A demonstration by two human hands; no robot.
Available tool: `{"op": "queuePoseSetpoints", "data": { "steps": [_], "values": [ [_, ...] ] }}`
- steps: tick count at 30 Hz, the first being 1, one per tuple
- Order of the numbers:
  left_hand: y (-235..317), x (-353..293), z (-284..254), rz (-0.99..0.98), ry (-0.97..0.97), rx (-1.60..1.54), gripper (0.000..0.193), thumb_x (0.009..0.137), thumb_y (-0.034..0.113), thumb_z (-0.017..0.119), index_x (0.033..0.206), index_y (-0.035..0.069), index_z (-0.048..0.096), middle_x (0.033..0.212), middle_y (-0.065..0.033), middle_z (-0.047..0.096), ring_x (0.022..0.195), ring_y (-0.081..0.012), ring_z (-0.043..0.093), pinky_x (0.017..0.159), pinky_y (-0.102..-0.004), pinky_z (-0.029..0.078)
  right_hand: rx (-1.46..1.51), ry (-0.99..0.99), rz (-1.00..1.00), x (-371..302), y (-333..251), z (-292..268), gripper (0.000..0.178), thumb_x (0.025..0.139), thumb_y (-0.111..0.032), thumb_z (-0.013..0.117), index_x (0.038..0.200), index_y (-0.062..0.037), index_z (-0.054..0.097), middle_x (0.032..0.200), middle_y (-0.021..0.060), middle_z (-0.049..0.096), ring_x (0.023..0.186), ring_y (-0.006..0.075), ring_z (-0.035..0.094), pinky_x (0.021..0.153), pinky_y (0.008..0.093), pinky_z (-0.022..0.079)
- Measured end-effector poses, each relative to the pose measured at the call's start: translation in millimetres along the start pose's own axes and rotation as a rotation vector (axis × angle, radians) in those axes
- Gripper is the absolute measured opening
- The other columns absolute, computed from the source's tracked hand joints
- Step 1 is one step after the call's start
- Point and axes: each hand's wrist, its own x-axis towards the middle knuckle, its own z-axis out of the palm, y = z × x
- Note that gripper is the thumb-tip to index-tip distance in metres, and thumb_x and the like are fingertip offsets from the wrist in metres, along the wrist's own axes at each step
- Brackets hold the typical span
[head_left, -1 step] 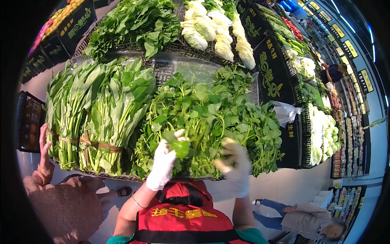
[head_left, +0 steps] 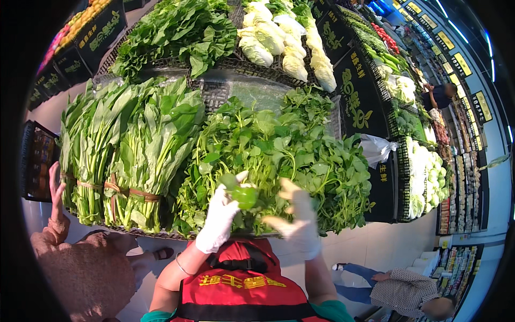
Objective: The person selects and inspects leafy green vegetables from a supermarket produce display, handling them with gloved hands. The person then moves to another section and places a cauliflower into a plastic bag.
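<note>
My left hand (head_left: 219, 217), in a white glove, pinches a bright green leafy piece (head_left: 244, 197); its exact kind is unclear. Just to the right is my right hand (head_left: 299, 222), gloved too, with its fingers apart and nothing visible in them; it is somewhat blurred. Both hands are above the near part of a heap of loose leafy greens (head_left: 268, 142) with round leaves and pale stems.
Left of the heap stand tied bunches of long-leaved greens (head_left: 145, 155). Behind are more dark leafy greens (head_left: 177, 35) and Chinese cabbages (head_left: 265, 40). A plastic bag (head_left: 377, 148) hangs at the right. Another person's hand (head_left: 56, 188) is by the left edge.
My left hand has shifted slightly to the right with the green piece. My right hand has come a little to the left, closer to it.
</note>
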Motion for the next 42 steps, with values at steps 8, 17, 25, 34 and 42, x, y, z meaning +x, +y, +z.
{"op": "queuePoseSetpoints", "data": {
  "steps": [8,17,25,34,42],
  "values": [
    [31.0,-17.1,28.7,0.085,-0.146,-0.081,0.087,0.081,0.009,0.075,0.153,0.006,0.027,0.135,-0.0093,0.052,0.122,-0.0185,0.052,0.104,-0.0333,0.044,0.027,-0.263,-0.294,55.5,1.5,6.4,0.049,0.075,0.005,0.064,0.121,-0.0125,0.064,0.110,0.0116,0.062,0.096,0.0250,0.064,0.086,0.0346,0.054],
    [2.4,-32.7,-82.8,0.168,0.271,0.140,0.050,0.095,0.013,0.061,0.142,0.004,0.045,0.121,-0.0116,0.061,0.108,-0.0189,0.062,0.093,-0.0312,0.049,-0.976,0.212,0.032,217.9,53.8,-89.0,0.041,0.084,-0.020,0.072,0.120,-0.0031,0.061,0.120,0.0213,0.060,0.107,0.0349,0.062,0.086,0.0425,0.052],
    [-69.7,-104.1,-183.1,0.197,0.550,0.857,0.058,0.091,0.016,0.064,0.143,0.002,0.043,0.141,-0.0151,0.049,0.131,-0.0279,0.045,0.113,-0.0368,0.032,0.373,-0.322,-0.208,85.9,-10.3,3.1,0.009,0.089,-0.001,0.064,0.097,-0.0031,0.068,0.096,0.0083,0.069,0.086,0.0152,0.064,0.077,0.0282,0.052],
    [-106.2,-68.2,-198.3,0.023,0.544,0.649,0.071,0.092,0.008,0.061,0.153,0.006,0.025,0.150,-0.0208,0.037,0.137,-0.0310,0.039,0.114,-0.0376,0.031,-0.444,-0.867,-0.301,-15.6,27.1,237.6,0.037,0.086,-0.036,0.067,0.102,-0.0026,0.063,0.089,0.0165,0.066,0.082,0.0343,0.066,0.076,0.0420,0.051],
    [-82.6,-50.8,-192.7,0.157,0.464,0.630,0.070,0.084,0.007,0.068,0.149,0.011,0.040,0.144,-0.0129,0.047,0.131,-0.0252,0.046,0.111,-0.0354,0.036,0.117,-0.814,-0.121,-0.3,49.5,178.9,0.042,0.082,-0.013,0.070,0.122,-0.0049,0.058,0.088,0.0115,0.068,0.078,0.0259,0.066,0.071,0.0350,0.052]
  ]
}}
